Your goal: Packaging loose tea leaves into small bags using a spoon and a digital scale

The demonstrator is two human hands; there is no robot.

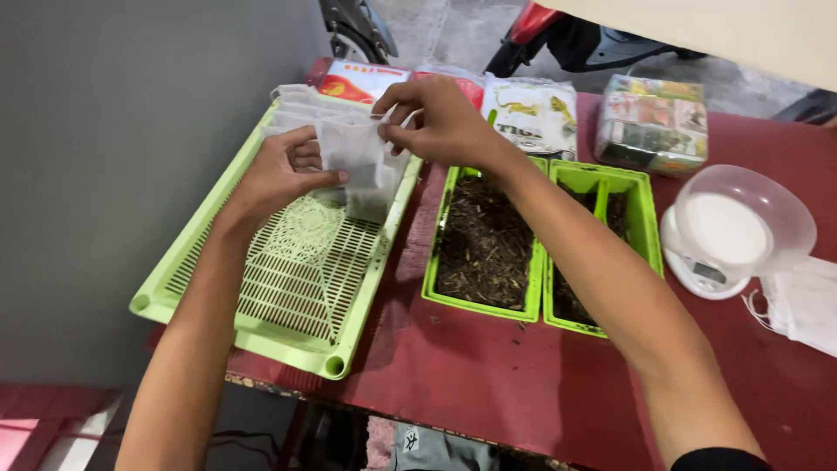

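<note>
While both hands work above the far end of a pale green perforated plastic tray (288,288), they hold one small white mesh pouch (359,161) between them. The left hand (279,174) pinches its lower side with thumb and curled fingers; the right hand (440,122) grips its top edge, fingers closed on the fabric. More white pouches (301,105) lie stacked at the tray's far corner, just behind the held one. The tray overhangs the near edge of a dark red table (488,375), its slotted floor bare in the near half. Two bright green rectangular tubs (488,244) of dark, fibrous dried matter sit side by side, touching, right of the tray. A white kitchen scale with a clear bowl (732,231) stands further right, beside a white fabric piece (806,301). Printed packets (532,109) line the far edge.
</note>
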